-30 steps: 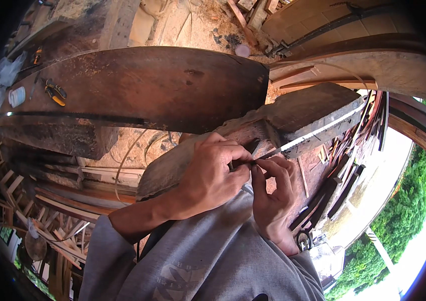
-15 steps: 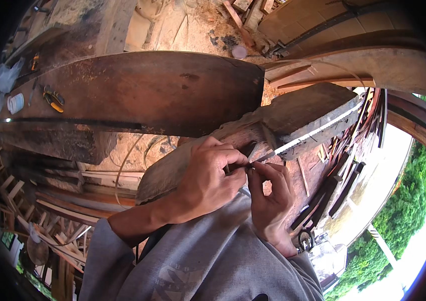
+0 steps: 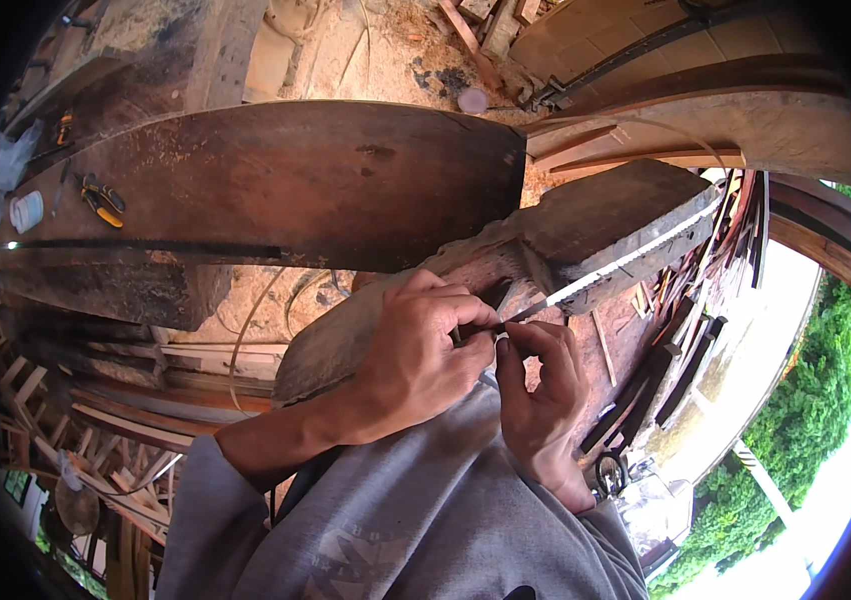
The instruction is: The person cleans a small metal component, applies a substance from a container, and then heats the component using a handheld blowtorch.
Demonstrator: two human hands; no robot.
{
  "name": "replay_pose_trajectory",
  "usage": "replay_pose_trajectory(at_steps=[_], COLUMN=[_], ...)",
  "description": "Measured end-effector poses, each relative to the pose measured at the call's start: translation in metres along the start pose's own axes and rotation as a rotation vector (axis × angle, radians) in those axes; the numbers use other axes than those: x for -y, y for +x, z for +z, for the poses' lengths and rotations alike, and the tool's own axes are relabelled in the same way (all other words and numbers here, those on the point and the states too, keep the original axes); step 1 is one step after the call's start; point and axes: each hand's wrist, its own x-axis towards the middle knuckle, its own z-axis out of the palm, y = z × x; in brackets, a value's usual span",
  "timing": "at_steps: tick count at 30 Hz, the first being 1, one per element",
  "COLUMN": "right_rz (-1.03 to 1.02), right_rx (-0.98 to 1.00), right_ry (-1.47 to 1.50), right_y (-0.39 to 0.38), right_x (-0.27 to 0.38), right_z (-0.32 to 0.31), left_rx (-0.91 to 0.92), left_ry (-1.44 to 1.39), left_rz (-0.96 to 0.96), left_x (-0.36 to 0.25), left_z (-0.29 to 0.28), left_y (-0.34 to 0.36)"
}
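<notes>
My left hand [image 3: 425, 355] and my right hand [image 3: 540, 395] meet at the near edge of a grey, weathered timber block [image 3: 635, 205], both pinched on a narrow dark strip [image 3: 517, 317]. The strip runs up to the right along the block's edge, where it looks bright white [image 3: 635, 251] and its edge appears toothed; what it is exactly I cannot make out. My left thumb and index finger are at its lower end, with my right fingertips just beside them, partly hiding it.
A broad dark board [image 3: 325, 180] lies beyond, bearing yellow-black pliers [image 3: 102, 200], a small white container [image 3: 27, 210] and crumpled plastic [image 3: 0, 170]. A bundle of dark wooden strips [image 3: 660, 370] lies at right. Wood offcuts [image 3: 470, 40] and stacked lumber [image 3: 125, 420] surround the work.
Both hands have shifted very slightly down and left since a second ago, still pinched at the strip's lower end. Otherwise the view has only shifted a little.
</notes>
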Motion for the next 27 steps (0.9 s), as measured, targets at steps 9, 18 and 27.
replay_pose_trajectory(at_steps=[9,18,27], right_rz=[-0.144,-0.146,-0.076], right_rx=[-0.063,-0.103,-0.184], right_ry=[-0.174,-0.127,-0.051], right_y=[-0.012,-0.011,-0.008], right_x=[-0.003,-0.005,-0.014], right_z=[0.009,0.006,0.011], left_rx=[0.004,0.000,0.059], left_ry=[-0.096,-0.037,-0.011], left_rz=[-0.046,-0.005,-0.045], left_x=[0.002,0.007,0.001], left_z=[0.001,0.000,-0.003], left_y=[-0.001,0.000,0.003])
